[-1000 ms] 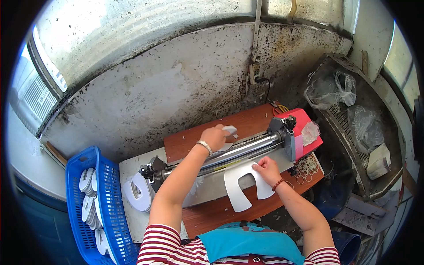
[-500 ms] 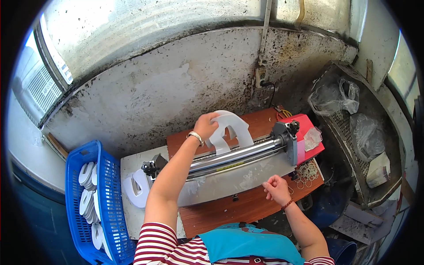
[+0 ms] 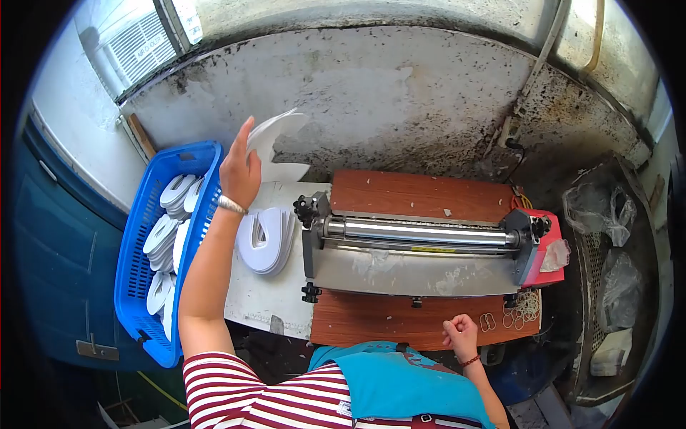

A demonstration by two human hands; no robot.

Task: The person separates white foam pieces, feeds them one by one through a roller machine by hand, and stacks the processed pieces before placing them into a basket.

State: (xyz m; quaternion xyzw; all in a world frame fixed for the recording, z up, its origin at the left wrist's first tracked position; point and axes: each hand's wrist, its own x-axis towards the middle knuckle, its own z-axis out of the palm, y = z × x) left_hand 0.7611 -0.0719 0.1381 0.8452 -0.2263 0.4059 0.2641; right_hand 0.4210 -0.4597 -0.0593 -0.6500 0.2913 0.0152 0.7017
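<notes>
My left hand [image 3: 241, 171] is raised above the white board at the left, its fingers pointing up. It grips curved white U-shaped sheets [image 3: 275, 136], which stand up and bend behind it; the fingers partly hide them. Just below lies a stack of similar U-shaped pieces [image 3: 261, 243] on the white board [image 3: 243, 304]. My right hand [image 3: 461, 334] is by the bench's front edge with its fingers curled in; I cannot make out whether anything is inside. Near it are a few loose rubber bands [image 3: 487, 322]. The roller machine [image 3: 421, 232] stands between the hands, its rollers bare.
A blue plastic basket [image 3: 128, 268] with stacks of white U-shaped pieces stands at the left. More rubber bands [image 3: 525, 307] lie beside the machine's red end housing [image 3: 549, 247]. At the right, a metal trough [image 3: 593, 293] holds plastic bags. A stained wall [image 3: 343, 93] borders the back.
My left hand has carried the white U-shaped sheets from behind the rollers to the left, above the stack. The view has turned left. My right hand stays near the bench's front edge.
</notes>
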